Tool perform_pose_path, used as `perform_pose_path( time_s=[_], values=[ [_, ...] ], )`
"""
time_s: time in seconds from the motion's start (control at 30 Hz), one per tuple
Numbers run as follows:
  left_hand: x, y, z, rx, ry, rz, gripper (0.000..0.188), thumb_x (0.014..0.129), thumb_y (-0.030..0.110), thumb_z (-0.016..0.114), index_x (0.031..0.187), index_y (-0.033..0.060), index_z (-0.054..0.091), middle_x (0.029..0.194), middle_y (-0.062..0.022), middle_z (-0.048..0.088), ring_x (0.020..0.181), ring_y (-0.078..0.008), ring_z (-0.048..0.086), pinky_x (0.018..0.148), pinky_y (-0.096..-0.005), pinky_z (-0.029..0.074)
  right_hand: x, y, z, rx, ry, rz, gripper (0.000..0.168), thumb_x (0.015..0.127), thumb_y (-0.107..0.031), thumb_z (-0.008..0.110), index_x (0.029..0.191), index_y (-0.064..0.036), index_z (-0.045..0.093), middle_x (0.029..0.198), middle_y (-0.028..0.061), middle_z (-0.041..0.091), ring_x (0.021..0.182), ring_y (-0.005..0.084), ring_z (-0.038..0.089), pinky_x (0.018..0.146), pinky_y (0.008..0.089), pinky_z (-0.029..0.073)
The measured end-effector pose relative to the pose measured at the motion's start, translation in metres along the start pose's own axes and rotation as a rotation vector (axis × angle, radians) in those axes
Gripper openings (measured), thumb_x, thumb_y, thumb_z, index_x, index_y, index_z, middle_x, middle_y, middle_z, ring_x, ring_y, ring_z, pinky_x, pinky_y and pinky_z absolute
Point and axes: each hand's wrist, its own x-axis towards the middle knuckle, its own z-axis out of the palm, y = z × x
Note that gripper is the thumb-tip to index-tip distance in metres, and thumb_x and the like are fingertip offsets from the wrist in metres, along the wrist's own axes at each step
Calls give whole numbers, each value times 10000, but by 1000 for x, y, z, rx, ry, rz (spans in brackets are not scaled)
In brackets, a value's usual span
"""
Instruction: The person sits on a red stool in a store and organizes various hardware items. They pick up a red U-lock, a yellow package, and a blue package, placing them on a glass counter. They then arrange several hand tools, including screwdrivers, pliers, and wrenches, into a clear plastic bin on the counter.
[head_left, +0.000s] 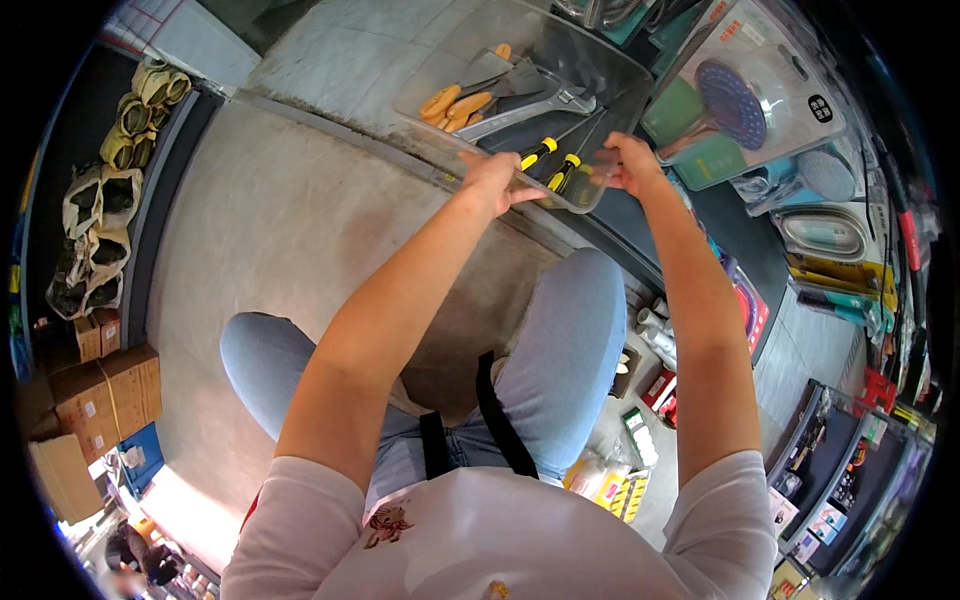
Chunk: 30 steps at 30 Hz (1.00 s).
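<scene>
A clear plastic bin (442, 139) is held out in front of me, between both hands. My left hand (491, 180) grips its near rim, and my right hand (634, 163) grips its right side near the corner. Inside lie an adjustable wrench (525, 114) with its jaw to the right, several tools with orange-yellow handles (441, 100) and grey blades at the left, and two screwdrivers with yellow and black handles (537, 154), (562, 175) at the near side. What kind of tools the orange-handled ones are, I cannot tell; they overlap one another.
Packaged shower heads (729, 103) hang at the right above a dark shelf (634, 240). Rolled bags (112, 187) stand on a left shelf, with cardboard boxes (109, 401) below. White pipe fittings (656, 334) and a red box (660, 394) sit near my right knee. A person is at the bottom left.
</scene>
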Motion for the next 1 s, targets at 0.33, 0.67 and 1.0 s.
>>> perform_pose_path(
  time_s=[0.33,0.67,1.0],
  values=[
    [-1,0,11,64,160,65,379,716,-76,415,1055,-111,248,942,-275,493,820,-380,583,649,-499,549,-13,5,-6,145,-82,-1,813,690,-578,596,1242,-42,332,1223,176,383,1097,321,416,886,518,359],
    [-9,11,21,52,255,36,349,698,-109,396,1033,-136,300,975,-297,463,835,-421,564,672,-558,519,-26,34,-19,616,41,-154,981,661,-522,673,1359,-137,101,1389,173,130,1238,345,253,944,523,288],
    [-9,3,36,65,285,25,456,711,-106,406,1118,-66,204,974,-278,461,816,-401,575,629,-532,537,-23,23,-33,572,76,-202,978,647,-457,718,1359,-163,115,1390,140,142,1219,336,277,939,499,299]
  ],
)
